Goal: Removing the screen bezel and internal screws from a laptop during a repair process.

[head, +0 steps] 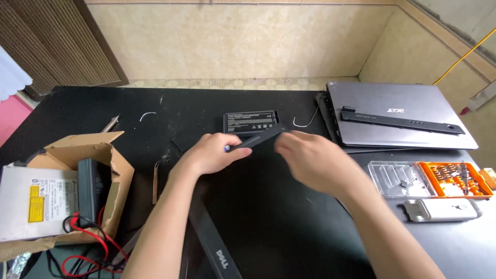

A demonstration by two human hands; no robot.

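- Holding a long dark plastic strip [258, 138] between both hands, above the middle of the black table [289, 227].
- Left hand [212, 153] curled closed around the strip's lower-left end — a bit of blue shows at the fingertips, too small to tell what it is.
- Right hand [310, 157] at the strip's upper-right end, fingers bent over it; motion-blurred, so cannot tell whether it grips or just touches.
- Strip tilted, rising from lower left to upper right, just in front of a black battery pack [250, 122] lying flat on the table.
- Grey closed laptop [398, 116] at the right rear, with a thin black trim bar [400, 122] laid across its lid.
- Clear case with orange screwdriver-bit tray [431, 179] at right, near the right forearm; a white, grey-edged device [442, 209] just in front of it.
- Torn cardboard box [101, 170] at left, with a dark slab standing inside; silver optical drive [36, 201] lying against it, red and black wires [85, 237] trailing below.
- Long black bezel piece [214, 243] running along the table between the forearms.
- Short white wire bits [305, 123] on the table near the battery — another further left.
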